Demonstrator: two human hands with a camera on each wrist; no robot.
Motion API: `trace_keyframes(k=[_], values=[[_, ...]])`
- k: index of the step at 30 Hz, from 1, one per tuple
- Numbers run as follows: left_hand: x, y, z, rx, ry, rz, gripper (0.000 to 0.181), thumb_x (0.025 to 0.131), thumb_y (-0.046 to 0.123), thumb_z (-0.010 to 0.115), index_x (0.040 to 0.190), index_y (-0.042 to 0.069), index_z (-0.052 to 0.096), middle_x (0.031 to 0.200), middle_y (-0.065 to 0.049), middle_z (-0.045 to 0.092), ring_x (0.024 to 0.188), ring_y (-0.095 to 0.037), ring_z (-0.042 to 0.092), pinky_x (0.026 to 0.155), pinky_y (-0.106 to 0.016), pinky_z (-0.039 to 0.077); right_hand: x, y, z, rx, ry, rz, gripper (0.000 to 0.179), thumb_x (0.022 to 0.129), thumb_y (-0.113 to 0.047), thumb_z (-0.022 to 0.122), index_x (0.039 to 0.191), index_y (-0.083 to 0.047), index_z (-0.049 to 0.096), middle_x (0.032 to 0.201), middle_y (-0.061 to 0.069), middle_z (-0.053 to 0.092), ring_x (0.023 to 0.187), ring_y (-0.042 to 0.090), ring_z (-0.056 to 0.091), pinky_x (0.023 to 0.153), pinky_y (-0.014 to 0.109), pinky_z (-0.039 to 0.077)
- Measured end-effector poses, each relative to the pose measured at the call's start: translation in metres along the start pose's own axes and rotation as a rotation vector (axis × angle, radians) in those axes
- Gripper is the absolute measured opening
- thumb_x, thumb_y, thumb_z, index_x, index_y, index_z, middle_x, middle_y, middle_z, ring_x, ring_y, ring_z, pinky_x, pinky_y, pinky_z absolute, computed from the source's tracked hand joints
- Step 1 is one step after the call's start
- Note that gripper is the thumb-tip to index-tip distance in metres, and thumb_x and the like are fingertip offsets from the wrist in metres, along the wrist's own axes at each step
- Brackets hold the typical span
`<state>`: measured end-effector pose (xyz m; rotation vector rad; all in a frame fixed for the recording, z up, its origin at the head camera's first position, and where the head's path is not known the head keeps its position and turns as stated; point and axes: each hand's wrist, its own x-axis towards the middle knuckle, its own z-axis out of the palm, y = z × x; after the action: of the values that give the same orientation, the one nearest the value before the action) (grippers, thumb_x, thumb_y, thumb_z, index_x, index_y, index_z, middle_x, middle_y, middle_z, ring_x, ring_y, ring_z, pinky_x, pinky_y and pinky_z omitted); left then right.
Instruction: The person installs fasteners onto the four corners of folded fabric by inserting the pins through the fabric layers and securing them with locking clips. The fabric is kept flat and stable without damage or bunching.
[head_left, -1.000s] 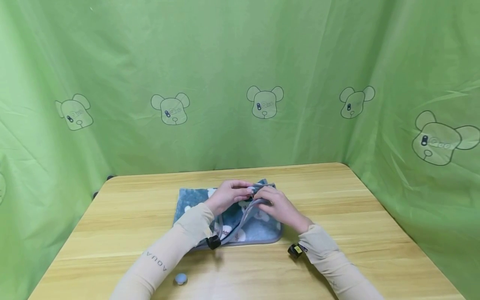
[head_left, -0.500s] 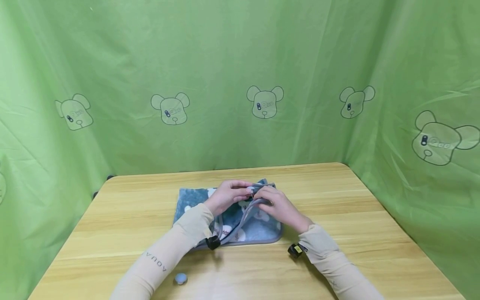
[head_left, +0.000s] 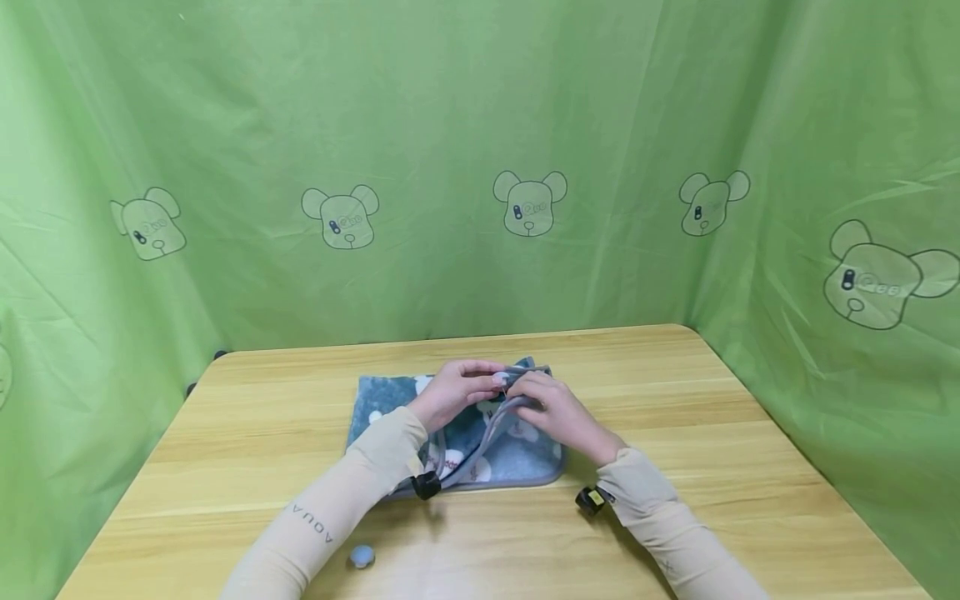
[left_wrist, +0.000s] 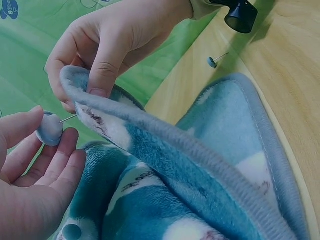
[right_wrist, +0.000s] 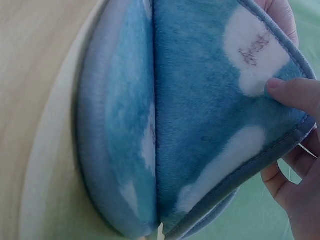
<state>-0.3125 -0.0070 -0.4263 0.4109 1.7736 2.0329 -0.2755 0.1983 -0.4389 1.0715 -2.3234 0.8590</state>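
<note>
A teal plush blanket point(head_left: 525, 458) with white patches and grey edging lies partly folded on the table. My left hand point(head_left: 459, 392) pinches a pin point(left_wrist: 50, 131) with a round pale-blue head between thumb and fingers. Its thin needle points at the blanket's edge, the tip right at the cloth in the left wrist view. My right hand point(head_left: 557, 412) grips that raised edge, thumb on one face and fingers behind. In the right wrist view its thumb point(right_wrist: 287, 92) presses on the plush beside a white patch. A round teal button-like piece point(left_wrist: 72, 231) shows on a lower fold.
A second pin point(head_left: 362, 557) with a blue head lies on the wooden table point(head_left: 675, 400), nearer me than the blanket; its needle sticks out in the left wrist view. Green curtains point(head_left: 450, 283) with bear-head outlines stand behind and at both sides.
</note>
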Motion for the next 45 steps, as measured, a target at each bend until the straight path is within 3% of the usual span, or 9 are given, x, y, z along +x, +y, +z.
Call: trace_keyframes(k=[13, 22, 37, 41, 45], values=[[0.000, -0.002, 0.000, 0.001, -0.001, -0.008, 0.035, 0.092, 0.001, 0.062, 0.126, -0.007, 0.059, 0.117, -0.013, 0.066, 0.094, -0.010, 0.067, 0.094, -0.030, 0.053, 0.000, -0.001, 0.000, -0.003, -0.004, 0.004, 0.017, 0.080, 0.000, 0.075, 0.096, -0.004, 0.071, 0.099, 0.005, 0.070, 0.100, 0.025, 0.064, 0.089, 0.039, 0.054], [0.000, -0.005, 0.000, 0.042, -0.001, -0.026, 0.035, 0.091, 0.002, 0.064, 0.125, -0.005, 0.060, 0.124, -0.017, 0.063, 0.095, -0.010, 0.067, 0.094, -0.030, 0.053, 0.000, 0.002, 0.000, -0.005, 0.004, 0.019, 0.016, 0.081, -0.004, 0.075, 0.095, -0.010, 0.070, 0.099, 0.002, 0.070, 0.099, 0.020, 0.064, 0.088, 0.036, 0.055], [-0.007, -0.001, 0.006, 0.076, -0.017, -0.042, 0.033, 0.092, 0.005, 0.064, 0.124, -0.005, 0.060, 0.119, -0.016, 0.066, 0.090, -0.008, 0.068, 0.091, -0.029, 0.055, -0.001, 0.004, 0.001, -0.013, 0.041, 0.002, 0.019, 0.080, -0.005, 0.076, 0.096, -0.012, 0.070, 0.098, 0.001, 0.071, 0.095, 0.018, 0.063, 0.084, 0.035, 0.055], [-0.009, 0.003, 0.006, 0.107, -0.041, -0.045, 0.038, 0.095, 0.010, 0.062, 0.130, -0.003, 0.057, 0.126, -0.020, 0.063, 0.098, -0.011, 0.067, 0.097, -0.033, 0.053, 0.000, 0.002, -0.001, -0.024, 0.031, 0.032, 0.018, 0.080, -0.005, 0.076, 0.096, -0.011, 0.070, 0.099, 0.003, 0.071, 0.096, 0.020, 0.064, 0.085, 0.037, 0.056], [-0.014, 0.011, 0.007, 0.220, -0.045, -0.034, 0.046, 0.094, 0.019, 0.065, 0.135, 0.002, 0.053, 0.135, -0.018, 0.057, 0.114, -0.020, 0.062, 0.102, -0.039, 0.049, 0.000, 0.001, -0.003, -0.034, 0.022, 0.052, 0.017, 0.080, -0.005, 0.075, 0.096, -0.010, 0.070, 0.099, 0.003, 0.070, 0.097, 0.020, 0.064, 0.086, 0.037, 0.056]])
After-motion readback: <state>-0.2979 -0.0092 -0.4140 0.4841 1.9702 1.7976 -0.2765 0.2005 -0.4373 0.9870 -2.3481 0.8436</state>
